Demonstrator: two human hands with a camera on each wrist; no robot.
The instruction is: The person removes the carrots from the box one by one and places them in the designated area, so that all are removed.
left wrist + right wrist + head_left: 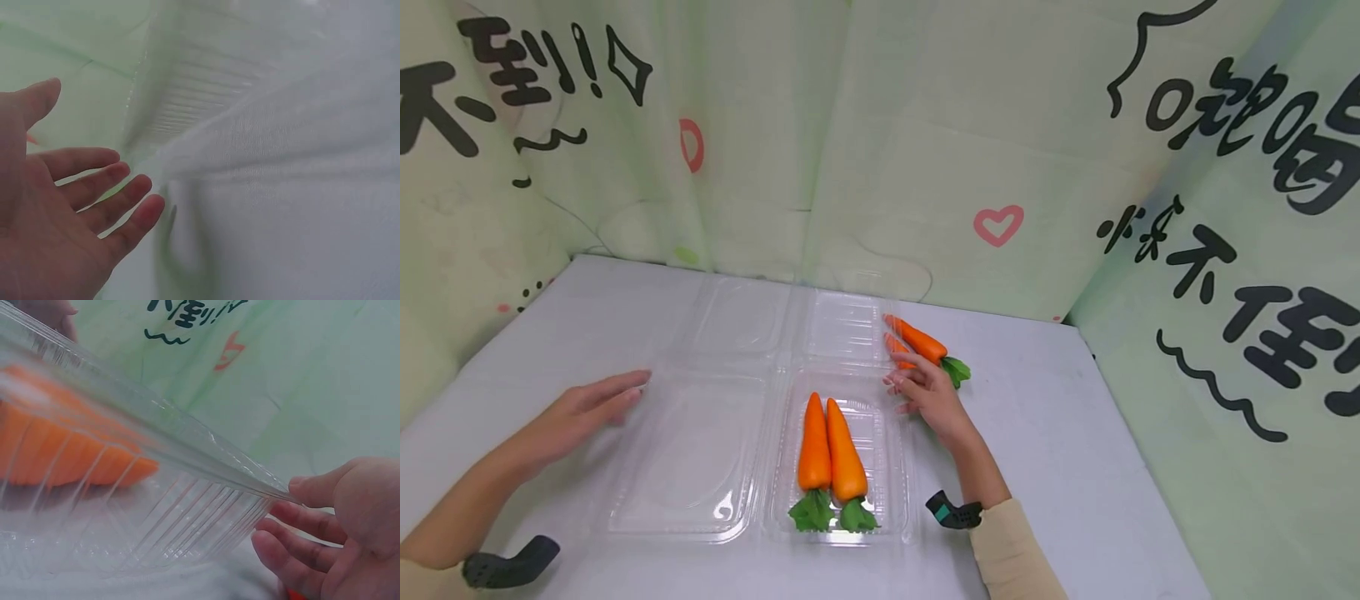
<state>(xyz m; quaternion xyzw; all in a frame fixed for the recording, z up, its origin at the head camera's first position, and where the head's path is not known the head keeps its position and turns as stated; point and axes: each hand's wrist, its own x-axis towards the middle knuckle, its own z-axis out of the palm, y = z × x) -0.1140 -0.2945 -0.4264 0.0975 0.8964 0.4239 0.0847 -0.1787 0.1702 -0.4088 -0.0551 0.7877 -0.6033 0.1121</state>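
A clear plastic container (891, 500) stands right of centre in the head view, with two orange carrots (815, 446) lying side by side in it, green leafy ends toward me. My right hand (928, 396) is at its right edge. In the right wrist view, the thumb (315, 489) lies over the container's rim with fingers underneath, pinching it. My left hand (587, 412) hovers at the left edge of another clear plastic tray part (688, 458), which holds nothing. Its fingers look relaxed and slightly spread in the left wrist view (94, 200), with nothing between them.
More carrots (922, 340) lie on the white table just beyond my right hand, partly hidden by it. Further clear plastic sections (741, 317) extend toward the back edge. Pale green printed curtains (880, 150) surround the table at the back and sides.
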